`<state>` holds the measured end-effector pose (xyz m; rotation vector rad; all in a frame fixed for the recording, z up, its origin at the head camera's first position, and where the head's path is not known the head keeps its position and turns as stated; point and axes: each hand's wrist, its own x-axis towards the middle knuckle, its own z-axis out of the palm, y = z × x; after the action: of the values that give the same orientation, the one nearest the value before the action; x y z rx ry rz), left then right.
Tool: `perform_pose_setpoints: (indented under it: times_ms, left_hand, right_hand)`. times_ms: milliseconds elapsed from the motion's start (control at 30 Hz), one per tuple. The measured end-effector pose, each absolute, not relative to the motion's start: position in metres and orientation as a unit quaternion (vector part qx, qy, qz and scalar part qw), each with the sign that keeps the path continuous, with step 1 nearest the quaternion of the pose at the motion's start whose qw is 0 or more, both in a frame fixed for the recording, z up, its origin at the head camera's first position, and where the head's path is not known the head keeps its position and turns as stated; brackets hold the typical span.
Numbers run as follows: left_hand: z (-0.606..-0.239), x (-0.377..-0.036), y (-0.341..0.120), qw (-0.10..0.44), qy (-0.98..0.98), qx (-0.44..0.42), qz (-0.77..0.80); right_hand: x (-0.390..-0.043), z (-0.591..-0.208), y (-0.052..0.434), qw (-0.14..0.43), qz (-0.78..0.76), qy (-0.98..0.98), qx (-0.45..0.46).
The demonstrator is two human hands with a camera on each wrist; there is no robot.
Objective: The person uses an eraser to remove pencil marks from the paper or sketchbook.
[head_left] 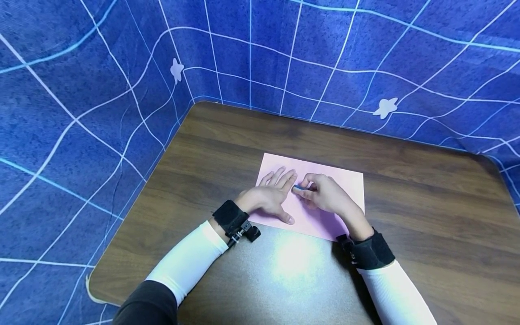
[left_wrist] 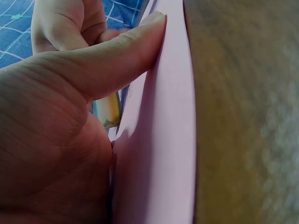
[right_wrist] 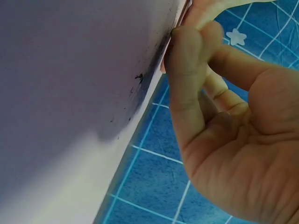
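While both hands sit on the pink paper sheet (head_left: 325,198), which lies flat on the brown wooden table (head_left: 426,189) w/ its long axis running left-right across the person's front, the thing that matters is how close they are: left hand (head_left: 270,196) is spread flat, fingers straight, palm pressing the sheet's left half; right hand (head_left: 325,194) is immediately beside it on the right, fingers curled, pinching a small blue object (head_left: 298,187) betw. thumb and forefinger. That object's tip sits at the left hand's fingertips, nearly touching them, approx. mid-sheet toward the far edge. Can't tell what it is exactly: small, blue, maybe a crayon stub or eraser. From the left wrist cam, the thumb (left_wrist: 117,56) lies along the paper w/ something shiny tucked behind it. Right wrist cam shows a dark smudge (right_wrist: 139,77) on the paper near the curled fingers (right_wrist: 187,70). Right hand is the one nearer the object; left just holds the sheet down. Blue grid-pattern cloth (head_left: 101,90) w/ white stars hangs around the table.
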<state>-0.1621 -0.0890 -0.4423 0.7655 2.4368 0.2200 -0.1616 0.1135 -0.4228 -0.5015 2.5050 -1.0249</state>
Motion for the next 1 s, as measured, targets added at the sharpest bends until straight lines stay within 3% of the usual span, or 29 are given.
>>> perform_pose_setpoints:
  times_ms: [400, 667, 800, 1000]
  left_hand:
    - [-0.443, -0.162, -0.089, 0.282, 0.914, 0.283, 0.073]
    - [-0.44, -0.163, -0.088, 0.279, 0.913, 0.289, 0.07]
    - [-0.44, -0.163, -0.088, 0.281, 0.912, 0.291, 0.069]
    - [-0.442, -0.163, -0.09, 0.28, 0.912, 0.29, 0.071]
  right_hand:
    - [-0.154, -0.422, 0.112, 0.301, -0.423, 0.829, -0.209]
    - [-0.159, -0.411, 0.117, 0.2, -0.359, 0.901, -0.138]
    - [-0.164, -0.409, 0.116, 0.181, -0.329, 0.918, -0.129]
    - [-0.168, -0.413, 0.107, 0.177, -0.287, 0.923, -0.185]
